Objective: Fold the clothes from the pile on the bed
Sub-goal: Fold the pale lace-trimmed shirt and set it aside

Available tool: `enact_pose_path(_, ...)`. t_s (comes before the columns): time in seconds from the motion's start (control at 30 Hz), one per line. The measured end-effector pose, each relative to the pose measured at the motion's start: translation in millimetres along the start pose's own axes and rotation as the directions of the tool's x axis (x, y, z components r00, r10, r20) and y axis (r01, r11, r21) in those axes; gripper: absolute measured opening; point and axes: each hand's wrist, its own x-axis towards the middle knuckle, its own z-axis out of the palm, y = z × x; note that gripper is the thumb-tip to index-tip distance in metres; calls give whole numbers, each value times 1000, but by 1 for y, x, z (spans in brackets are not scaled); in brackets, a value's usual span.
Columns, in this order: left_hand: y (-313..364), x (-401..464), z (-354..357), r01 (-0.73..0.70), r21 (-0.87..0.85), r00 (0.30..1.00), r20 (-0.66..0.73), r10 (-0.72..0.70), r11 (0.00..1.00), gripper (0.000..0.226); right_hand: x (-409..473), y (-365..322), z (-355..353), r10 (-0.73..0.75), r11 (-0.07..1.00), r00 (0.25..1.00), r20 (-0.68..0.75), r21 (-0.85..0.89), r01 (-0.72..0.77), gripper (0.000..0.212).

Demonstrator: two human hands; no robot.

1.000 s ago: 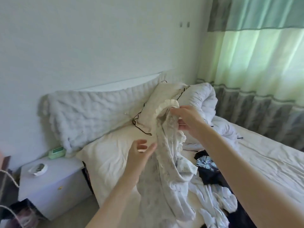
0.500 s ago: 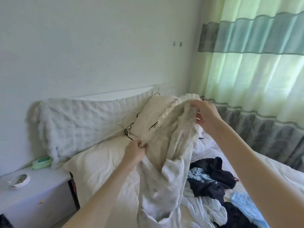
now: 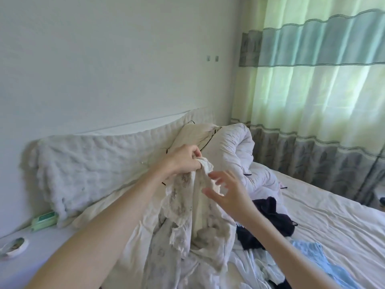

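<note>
- While my left hand (image 3: 183,161) pinches the top edge of the pale lace garment (image 3: 187,207) and holds it up over the bed (image 3: 333,222), my right hand (image 3: 225,190) hovers just beside it, fingers spread, holding nothing.
- To do this step well, I judge the right hand should catch the matching edge, then both spread the cloth flat before any fold.
- Below, the garment trails into the pile (image 3: 260,236); its shape and lower hem are bunched and hard to read.
- Motion blurs my right fingertips.

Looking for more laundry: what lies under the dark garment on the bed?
The dark garment lies on white clothes and the bed sheet; anything beneath it is covered.
</note>
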Motion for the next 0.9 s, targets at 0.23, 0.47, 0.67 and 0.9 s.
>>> enact_pose_path(0.23, -4, -10, 2, -78, 33, 993, -85, 80, 996, 14, 4, 4, 16, 59, 965, 994, -93, -249, -81, 27)
enact_pose_path(0.47, -8, -20, 4, -123, 64, 986, -107, 130, 990, 15, 3, 10, 19, 45, 944, 993, -105, -321, -77, 13)
enact_pose_path(0.67, -29, -31, 5, -195, 408, 936, -194, 294, 892, 29, 29, 6, -34, -115, 935, 987, -109, -347, 71, 13)
enact_pose_path(0.9, -41, -28, -10, -174, 542, 831, -367, 417, 823, 47, 52, 3, -82, -153, 911, 979, -133, -404, 87, 22)
